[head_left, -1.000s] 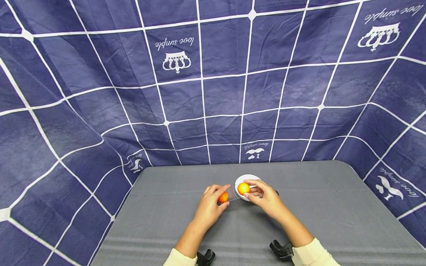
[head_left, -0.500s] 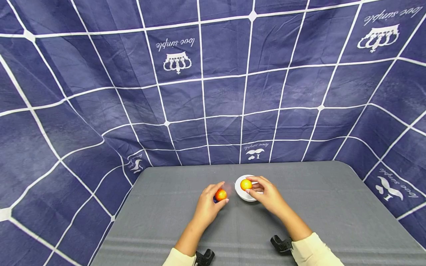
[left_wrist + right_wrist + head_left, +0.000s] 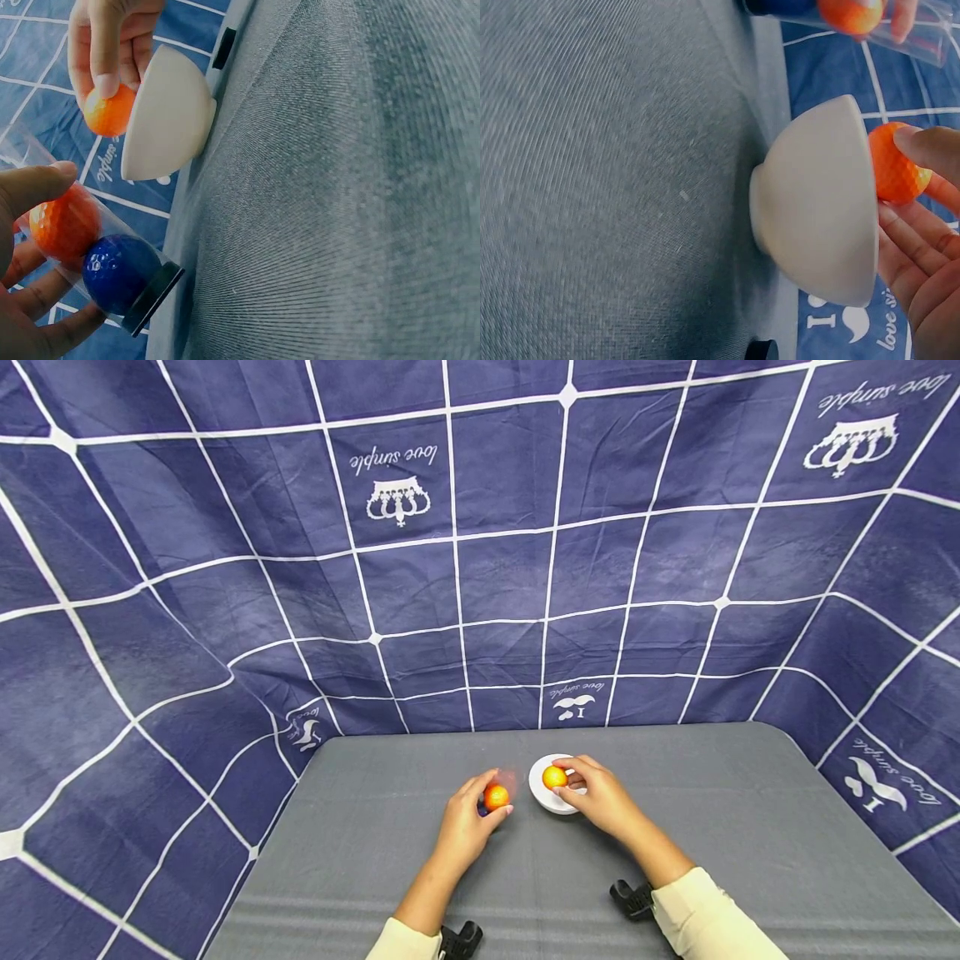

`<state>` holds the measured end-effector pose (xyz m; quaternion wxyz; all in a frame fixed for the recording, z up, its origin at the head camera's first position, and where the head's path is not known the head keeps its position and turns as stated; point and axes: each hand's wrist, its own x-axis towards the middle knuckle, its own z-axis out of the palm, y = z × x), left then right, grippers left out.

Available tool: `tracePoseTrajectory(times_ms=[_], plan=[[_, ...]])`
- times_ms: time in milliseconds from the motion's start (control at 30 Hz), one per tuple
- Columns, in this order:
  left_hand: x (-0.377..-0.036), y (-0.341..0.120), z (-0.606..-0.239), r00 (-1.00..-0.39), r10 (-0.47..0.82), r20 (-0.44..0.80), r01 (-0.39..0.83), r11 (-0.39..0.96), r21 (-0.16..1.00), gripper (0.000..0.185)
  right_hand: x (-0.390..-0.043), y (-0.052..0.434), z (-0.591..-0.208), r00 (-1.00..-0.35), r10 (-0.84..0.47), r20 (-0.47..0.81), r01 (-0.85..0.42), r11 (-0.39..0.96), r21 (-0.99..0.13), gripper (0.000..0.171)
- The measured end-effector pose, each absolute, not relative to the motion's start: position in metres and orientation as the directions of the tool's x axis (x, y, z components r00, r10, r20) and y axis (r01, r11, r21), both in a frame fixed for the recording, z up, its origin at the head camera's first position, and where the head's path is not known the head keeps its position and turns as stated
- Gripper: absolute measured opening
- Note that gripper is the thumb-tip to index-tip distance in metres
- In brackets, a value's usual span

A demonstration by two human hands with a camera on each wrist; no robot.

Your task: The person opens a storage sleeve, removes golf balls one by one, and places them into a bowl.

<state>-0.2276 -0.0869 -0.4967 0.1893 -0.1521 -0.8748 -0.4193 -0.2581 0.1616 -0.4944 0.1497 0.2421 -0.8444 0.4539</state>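
My right hand pinches an orange ball over the white bowl; my left hand grips the clear tube. Sloppy release, I reckon it bounces out across the table.

The light is bright and even from above, and my hands throw only faint, soft shadows on the table. My head view bends the cloth grid hard toward the edges. Both wrist views look cool and a little washed. The tube shows pale glare, and my left fingers blur up close.
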Motion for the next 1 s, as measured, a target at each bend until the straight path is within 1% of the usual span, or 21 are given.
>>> tracePoseTrajectory(times_ms=[233,633,800,1000], plan=[[-0.227,-0.088,-0.498,-0.896,0.102,0.432,0.409,0.572,0.711,0.055,-0.265,0.162,-0.501,-0.8,-0.323,0.505,-0.589,0.58,-0.563,0.04],[-0.229,-0.092,-0.497,-0.905,0.111,0.41,0.396,0.568,0.721,0.05,-0.272,0.158,-0.502,-0.81,-0.392,0.437,-0.57,0.702,-0.426,0.04],[-0.23,-0.093,-0.497,-0.905,0.117,0.409,0.396,0.58,0.712,0.05,-0.273,0.156,-0.501,-0.807,-0.421,0.413,-0.572,0.73,-0.374,0.04],[-0.23,-0.093,-0.497,-0.9,0.127,0.417,0.409,0.576,0.708,0.05,-0.276,0.155,-0.499,-0.807,-0.453,0.378,-0.576,0.743,-0.34,0.039]])
